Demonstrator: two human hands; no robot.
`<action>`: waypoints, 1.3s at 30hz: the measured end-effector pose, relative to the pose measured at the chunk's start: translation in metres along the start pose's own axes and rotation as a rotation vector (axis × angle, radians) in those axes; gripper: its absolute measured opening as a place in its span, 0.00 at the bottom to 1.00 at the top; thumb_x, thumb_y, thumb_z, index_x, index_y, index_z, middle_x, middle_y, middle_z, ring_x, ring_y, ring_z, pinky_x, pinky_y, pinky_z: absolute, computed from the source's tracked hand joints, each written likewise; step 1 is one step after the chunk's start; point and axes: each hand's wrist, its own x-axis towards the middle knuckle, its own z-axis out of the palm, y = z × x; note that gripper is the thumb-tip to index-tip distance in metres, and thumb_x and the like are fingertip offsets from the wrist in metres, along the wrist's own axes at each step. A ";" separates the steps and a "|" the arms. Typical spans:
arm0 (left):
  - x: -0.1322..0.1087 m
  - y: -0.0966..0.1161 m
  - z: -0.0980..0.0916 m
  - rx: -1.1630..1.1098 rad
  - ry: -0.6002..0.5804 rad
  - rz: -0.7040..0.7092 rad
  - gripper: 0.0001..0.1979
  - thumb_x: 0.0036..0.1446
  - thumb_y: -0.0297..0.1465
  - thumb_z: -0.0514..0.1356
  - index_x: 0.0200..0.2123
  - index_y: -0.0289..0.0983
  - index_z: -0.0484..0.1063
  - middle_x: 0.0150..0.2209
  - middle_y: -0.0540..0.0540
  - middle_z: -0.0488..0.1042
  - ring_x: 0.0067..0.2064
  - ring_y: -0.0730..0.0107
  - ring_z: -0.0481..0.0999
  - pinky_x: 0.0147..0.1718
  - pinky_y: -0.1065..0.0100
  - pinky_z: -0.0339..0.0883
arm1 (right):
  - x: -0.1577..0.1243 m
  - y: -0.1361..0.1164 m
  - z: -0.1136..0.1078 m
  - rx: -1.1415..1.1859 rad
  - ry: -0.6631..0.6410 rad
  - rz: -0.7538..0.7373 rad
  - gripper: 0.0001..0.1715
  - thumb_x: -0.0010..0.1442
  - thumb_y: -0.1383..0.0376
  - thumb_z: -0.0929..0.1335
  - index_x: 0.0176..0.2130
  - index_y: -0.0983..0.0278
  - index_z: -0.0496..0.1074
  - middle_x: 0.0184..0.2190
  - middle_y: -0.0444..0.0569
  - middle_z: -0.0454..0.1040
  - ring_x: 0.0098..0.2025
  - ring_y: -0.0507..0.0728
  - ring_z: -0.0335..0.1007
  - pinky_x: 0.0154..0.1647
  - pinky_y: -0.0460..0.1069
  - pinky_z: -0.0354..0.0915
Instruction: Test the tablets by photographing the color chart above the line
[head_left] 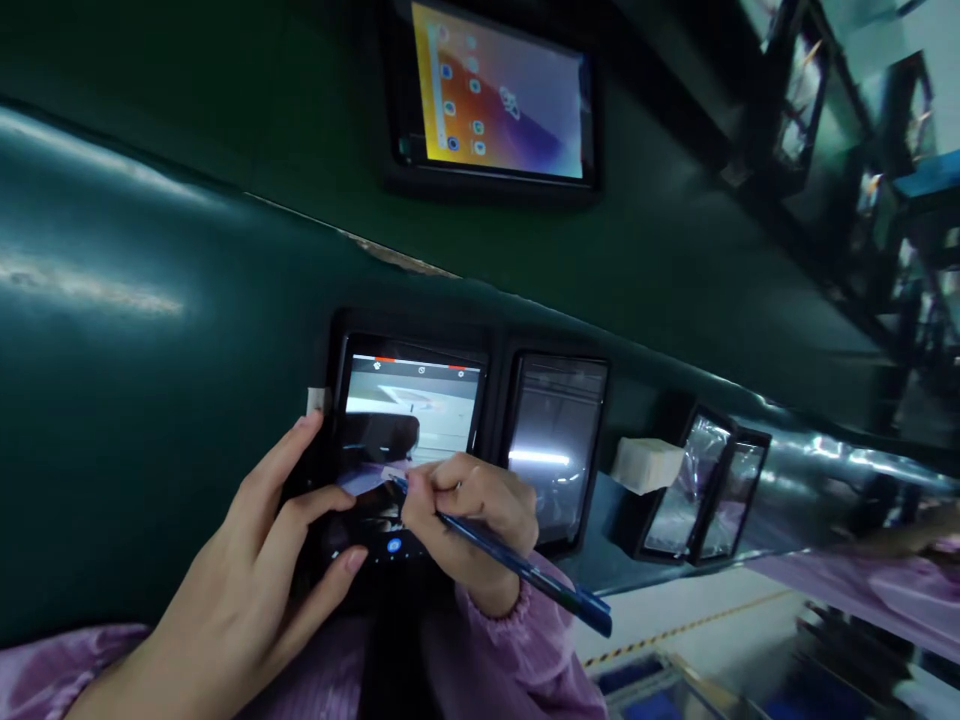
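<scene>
A tablet (442,425) with a lit camera picture lies in a black tray in front of me. My left hand (259,560) has its fingers spread at the tablet's left side; one fingertip is at a small white piece (316,400), while the others touch the lower left of the tablet. My right hand (476,515) is closed around a dark blue pen (532,575) above the screen. A small whitish piece (392,474) shows near the pen's tip, and I cannot tell whether the fingers pinch it too.
Right of the tablet lies another dark-screened tablet (555,440). Beyond it are a white block (649,465) and two film-covered devices (694,485). A lit tablet (502,95) lies across the ledge (397,258). A person's sleeve (862,600) shows at the far right.
</scene>
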 end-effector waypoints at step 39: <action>-0.003 -0.001 -0.003 -0.044 -0.026 -0.060 0.12 0.70 0.33 0.60 0.54 0.37 0.69 0.81 0.39 0.43 0.79 0.50 0.53 0.62 0.52 0.78 | 0.002 0.001 -0.007 -0.035 -0.141 0.002 0.27 0.59 0.81 0.71 0.27 0.60 0.54 0.21 0.34 0.62 0.21 0.47 0.70 0.22 0.41 0.67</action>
